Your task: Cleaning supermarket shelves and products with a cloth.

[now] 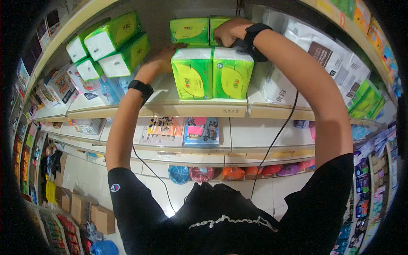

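Observation:
Two green tissue packs (233, 75) stand upright side by side at the front of a shelf. Behind them are more green packs (189, 31). My right hand (230, 32) is bent over a rear pack at the right, its fingers curled; a dark item, partly hidden, lies under the wrist. My left hand (164, 59) reaches behind the left front pack, fingertips by the lower edge of the rear pack; whether it grips anything is hidden. Both wrists wear black bands. Left of my left hand, several green tissue packs (115, 36) are stacked with white ends forward.
White plastic-wrapped packages (283, 84) stand on the shelf at right, with green packs (365, 98) beyond. Boxed goods (62, 83) sit at left. Lower shelves hold flat printed packets (201, 131) and colourful balls (178, 174). Cardboard boxes (102, 218) rest on the floor. Black cables hang beside my arms.

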`<action>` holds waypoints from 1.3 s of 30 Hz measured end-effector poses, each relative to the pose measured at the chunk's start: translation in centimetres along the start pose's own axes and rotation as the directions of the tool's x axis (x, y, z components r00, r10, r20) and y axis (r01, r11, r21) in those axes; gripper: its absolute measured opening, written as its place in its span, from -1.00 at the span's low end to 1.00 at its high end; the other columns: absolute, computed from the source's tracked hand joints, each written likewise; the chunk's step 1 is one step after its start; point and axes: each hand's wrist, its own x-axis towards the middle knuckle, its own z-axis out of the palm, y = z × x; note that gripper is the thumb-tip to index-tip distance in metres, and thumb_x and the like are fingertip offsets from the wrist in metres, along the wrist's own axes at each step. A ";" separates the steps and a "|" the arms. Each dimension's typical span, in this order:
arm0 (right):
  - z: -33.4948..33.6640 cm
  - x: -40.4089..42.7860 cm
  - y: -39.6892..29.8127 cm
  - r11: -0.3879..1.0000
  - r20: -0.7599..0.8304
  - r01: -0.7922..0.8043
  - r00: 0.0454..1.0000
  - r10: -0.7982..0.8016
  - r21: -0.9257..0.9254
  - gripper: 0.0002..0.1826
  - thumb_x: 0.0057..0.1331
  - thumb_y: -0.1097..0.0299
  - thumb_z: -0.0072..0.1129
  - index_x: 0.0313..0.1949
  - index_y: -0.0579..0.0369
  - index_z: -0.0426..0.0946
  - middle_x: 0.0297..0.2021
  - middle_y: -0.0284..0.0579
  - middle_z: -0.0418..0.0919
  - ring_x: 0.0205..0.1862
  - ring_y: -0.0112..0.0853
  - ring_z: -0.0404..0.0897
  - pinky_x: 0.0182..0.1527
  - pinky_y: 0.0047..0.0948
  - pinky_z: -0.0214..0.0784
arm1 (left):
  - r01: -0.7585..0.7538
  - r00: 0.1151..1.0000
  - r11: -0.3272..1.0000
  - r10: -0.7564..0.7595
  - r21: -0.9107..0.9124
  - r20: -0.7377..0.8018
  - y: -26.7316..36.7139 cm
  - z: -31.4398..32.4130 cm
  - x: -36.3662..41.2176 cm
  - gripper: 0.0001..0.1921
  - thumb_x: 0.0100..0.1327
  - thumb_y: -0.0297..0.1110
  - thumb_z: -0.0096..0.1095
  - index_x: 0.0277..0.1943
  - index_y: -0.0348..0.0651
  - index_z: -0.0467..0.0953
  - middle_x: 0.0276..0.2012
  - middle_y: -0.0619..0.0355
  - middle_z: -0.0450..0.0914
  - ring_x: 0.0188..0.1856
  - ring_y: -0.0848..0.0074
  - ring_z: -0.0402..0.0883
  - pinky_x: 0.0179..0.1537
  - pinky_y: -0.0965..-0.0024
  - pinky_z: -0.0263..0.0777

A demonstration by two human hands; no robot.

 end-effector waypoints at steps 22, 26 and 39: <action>2.2 2.2 1.4 0.979 -0.012 0.070 0.998 -0.069 0.190 -0.45 -0.09 0.18 0.33 -0.06 0.12 0.60 -0.12 0.05 0.63 -0.13 -0.12 0.62 -0.21 -0.06 0.44 | -0.024 0.737 0.999 0.036 0.028 -0.675 1.7 -5.4 0.9 -0.28 -0.01 -0.01 0.46 0.22 -0.06 0.42 0.15 -0.12 0.41 0.18 0.00 0.36 0.18 0.07 0.29; -0.4 0.0 0.9 0.982 -0.045 0.048 0.998 -0.040 0.181 -0.23 -0.05 0.03 0.41 0.11 0.23 0.44 0.00 0.15 0.56 0.01 -0.04 0.56 -0.03 -0.18 0.43 | -0.208 0.673 0.969 0.042 -0.134 -0.738 1.1 -7.3 -1.4 -0.29 -0.03 -0.06 0.49 0.21 -0.06 0.43 0.06 -0.10 0.49 0.10 0.07 0.46 0.14 0.14 0.34; -8.1 -7.0 5.7 0.966 -0.449 0.064 0.892 0.058 0.252 -0.25 0.08 -0.02 0.27 0.20 0.15 0.37 0.22 0.08 0.38 0.20 -0.07 0.38 0.19 -0.27 0.24 | -0.145 0.825 0.896 -0.125 -0.420 -0.552 4.9 -13.6 -6.4 -0.35 0.07 -0.07 0.47 0.15 -0.28 0.46 -0.06 0.05 0.62 -0.06 0.43 0.59 0.03 0.42 0.42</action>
